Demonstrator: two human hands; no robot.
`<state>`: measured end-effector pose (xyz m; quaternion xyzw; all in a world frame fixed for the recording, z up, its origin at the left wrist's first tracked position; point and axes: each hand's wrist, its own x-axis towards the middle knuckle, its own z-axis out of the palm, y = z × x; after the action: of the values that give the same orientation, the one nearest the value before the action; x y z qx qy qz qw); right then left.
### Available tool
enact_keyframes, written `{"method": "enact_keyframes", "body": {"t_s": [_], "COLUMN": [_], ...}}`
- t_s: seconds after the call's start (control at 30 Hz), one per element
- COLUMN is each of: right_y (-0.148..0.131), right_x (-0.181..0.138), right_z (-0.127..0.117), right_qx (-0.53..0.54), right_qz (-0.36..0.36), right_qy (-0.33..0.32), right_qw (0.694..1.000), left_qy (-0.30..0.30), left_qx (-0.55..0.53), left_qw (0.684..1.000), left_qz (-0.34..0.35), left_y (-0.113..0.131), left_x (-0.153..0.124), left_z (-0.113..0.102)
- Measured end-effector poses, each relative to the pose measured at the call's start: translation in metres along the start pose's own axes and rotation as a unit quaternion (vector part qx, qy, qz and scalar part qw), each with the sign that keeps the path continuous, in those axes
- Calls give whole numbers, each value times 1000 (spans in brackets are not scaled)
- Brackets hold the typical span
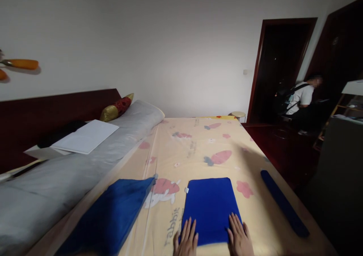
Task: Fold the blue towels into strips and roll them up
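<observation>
A bright blue folded cloth (211,208) with a small white tag on its left edge lies flat on the patterned bed sheet (193,163). My left hand (187,240) rests on its near left corner, fingers stretched out. On the near right corner lies my right hand (239,236), also flat with its fingers extended. To the left, a darker blue cloth (109,210) is spread in a rough triangle. A long, narrow blue strip (283,203), folded or rolled, lies at the right side of the bed.
Along the headboard (56,110) run a grey covered bolster (113,154), white papers (86,135) and a red and gold cushion (120,106). A stool (238,115) stands beyond the bed. Near the dark door, a person (302,97) with a backpack sits bent forward.
</observation>
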<state>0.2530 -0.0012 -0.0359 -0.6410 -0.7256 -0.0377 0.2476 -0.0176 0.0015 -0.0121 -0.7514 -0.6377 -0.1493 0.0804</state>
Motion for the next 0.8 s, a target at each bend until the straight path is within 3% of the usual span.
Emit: {"method": "enact_keyframes", "body": {"t_s": [0.07,0.13,0.2,0.3,0.37,0.43,0.53,0.67,0.73,0.8], "right_y": [14,12,-4,-37,-48,-43,-11,28,31,22], "right_x": [-4,-6,-4,6,11,14,9,-3,-7,-12], "right_z": [-2,0,4,11,14,15,9,-1,-3,-1], "right_qx": [-11,-15,6,62,72,52,3,-47,-65,-67], "right_qz": [38,53,9,-112,-147,-125,-34,44,56,56], "right_qy": [10,18,-2,-69,-87,-68,-25,27,57,70], "right_qw": [999,998,1000,989,983,989,999,998,995,994], "left_qy": [26,47,46,36,26,5,-10,70,120,152], "left_qx": [23,31,9,-33,-42,-39,-18,34,47,39], "left_qw": [999,998,998,986,982,988,998,995,990,987], "left_qz": [-41,-36,37,160,182,151,52,-59,-63,-20], "left_y": [-12,-9,7,37,45,38,11,-12,-11,-8], "left_x": [-2,-1,3,11,15,15,12,2,-4,-10], "left_z": [-2,1,8,20,23,21,10,-1,-2,1]}}
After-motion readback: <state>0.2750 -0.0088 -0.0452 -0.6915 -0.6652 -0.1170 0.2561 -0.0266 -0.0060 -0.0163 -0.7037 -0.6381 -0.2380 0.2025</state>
